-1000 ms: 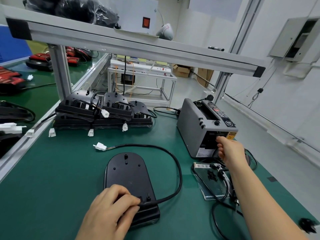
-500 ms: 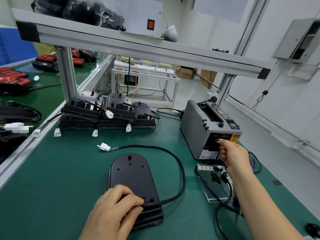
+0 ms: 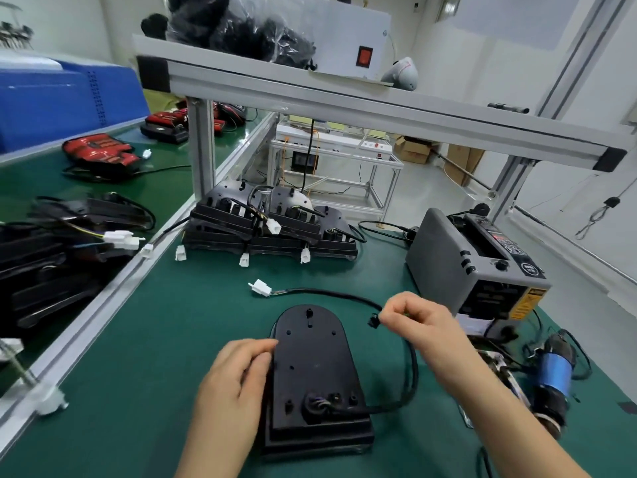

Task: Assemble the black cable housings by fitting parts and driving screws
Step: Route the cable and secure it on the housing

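Note:
A black cable housing (image 3: 315,370) lies flat on the green mat in front of me. Its black cable (image 3: 412,367) loops out from the near end, round to the right and back to a white connector (image 3: 261,288). My left hand (image 3: 238,384) rests against the housing's left edge with fingers touching its side. My right hand (image 3: 418,322) hovers over the cable to the right of the housing, fingers curled, pinching a small black piece (image 3: 373,320) at its fingertips.
A stack of finished black housings (image 3: 269,225) with white plugs sits at the back. A grey tape dispenser (image 3: 472,267) stands at the right. A blue-banded electric screwdriver (image 3: 555,377) and a parts tray lie at the far right. An aluminium frame post (image 3: 200,150) rises at the left.
My right hand left the tape dispenser's slot and came back over the cable with a small black piece. My left hand slid from the housing's near end to its left edge.

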Demonstrator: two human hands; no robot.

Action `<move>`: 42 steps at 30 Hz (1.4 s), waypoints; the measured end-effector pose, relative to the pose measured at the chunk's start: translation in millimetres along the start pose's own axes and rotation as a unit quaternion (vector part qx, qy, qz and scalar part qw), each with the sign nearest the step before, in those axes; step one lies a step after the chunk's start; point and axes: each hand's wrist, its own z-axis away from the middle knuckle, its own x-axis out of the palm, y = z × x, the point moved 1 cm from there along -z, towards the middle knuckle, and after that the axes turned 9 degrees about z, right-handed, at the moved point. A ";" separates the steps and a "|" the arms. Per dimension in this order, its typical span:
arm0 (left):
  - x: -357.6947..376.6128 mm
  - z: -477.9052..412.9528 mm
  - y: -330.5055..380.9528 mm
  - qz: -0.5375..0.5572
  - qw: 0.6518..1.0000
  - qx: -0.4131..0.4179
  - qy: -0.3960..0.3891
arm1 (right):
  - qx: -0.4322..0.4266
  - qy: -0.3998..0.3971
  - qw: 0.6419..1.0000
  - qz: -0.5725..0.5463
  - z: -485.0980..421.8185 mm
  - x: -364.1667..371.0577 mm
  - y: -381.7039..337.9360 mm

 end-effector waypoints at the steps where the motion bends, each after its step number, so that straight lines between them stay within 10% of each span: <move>1: -1.5 -3.3 -3.4 -0.003 1.000 -0.020 0.003 | -0.013 -0.030 0.999 0.014 -1.5 11.1 -4.4; 14: -2.8 -2.9 -29.5 -0.037 0.995 -0.071 -0.057 | -0.062 -0.235 0.960 0.137 -18.4 80.5 -17.8; 42: -3.0 -3.1 -32.6 -0.020 0.996 -0.072 -0.054 | -0.075 -0.164 0.950 0.254 -11.3 92.7 -15.3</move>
